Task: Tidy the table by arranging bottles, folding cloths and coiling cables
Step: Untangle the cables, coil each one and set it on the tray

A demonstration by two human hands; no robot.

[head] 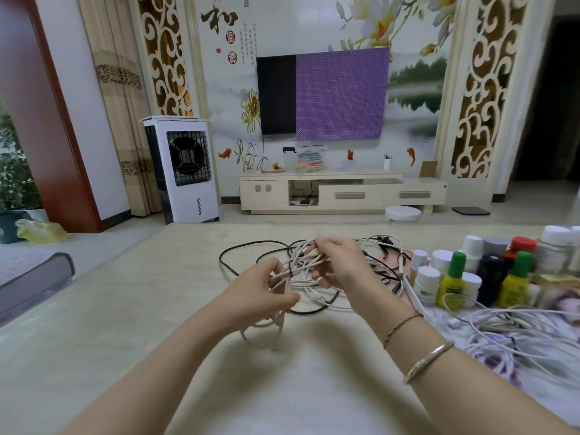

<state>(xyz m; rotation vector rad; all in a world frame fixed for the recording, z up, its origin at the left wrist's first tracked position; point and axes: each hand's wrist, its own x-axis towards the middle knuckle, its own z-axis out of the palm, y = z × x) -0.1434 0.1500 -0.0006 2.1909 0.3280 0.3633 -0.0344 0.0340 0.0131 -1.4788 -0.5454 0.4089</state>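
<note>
- Pinkish-white cable [301, 262], looped several times, is held up between both hands just above the table [157, 293], near its middle
- Left hand [260, 287] has its fingers curled round one end of the loop bundle, with a few strands hanging below its palm
- Right hand [335, 262] pinches the far end of the loops between thumb and fingertips, its other fingers curled behind the strands
- To coil well, I judge it best to keep the left hand as a fixed anchor, let the right lay each turn the same size beside the last, and feed slack without twisting; loose hanging strands should be gathered in before the final wrap
- Risk, as I read it: the black cable [251, 246] and more white cables lie tangled on the table just behind the hands, and a snag could drag them along
- Bottles [489, 271] stand grouped at the right, several white, two yellow with green caps; a heap of white cables [518, 328] lies near right on a floral cloth [565, 299]
- Pale, smooth tabletop; beyond it a tiled floor, a white air cooler [185, 167] far left, a low TV cabinet [342, 193], and a wall television [323, 92] half covered with purple fabric
</note>
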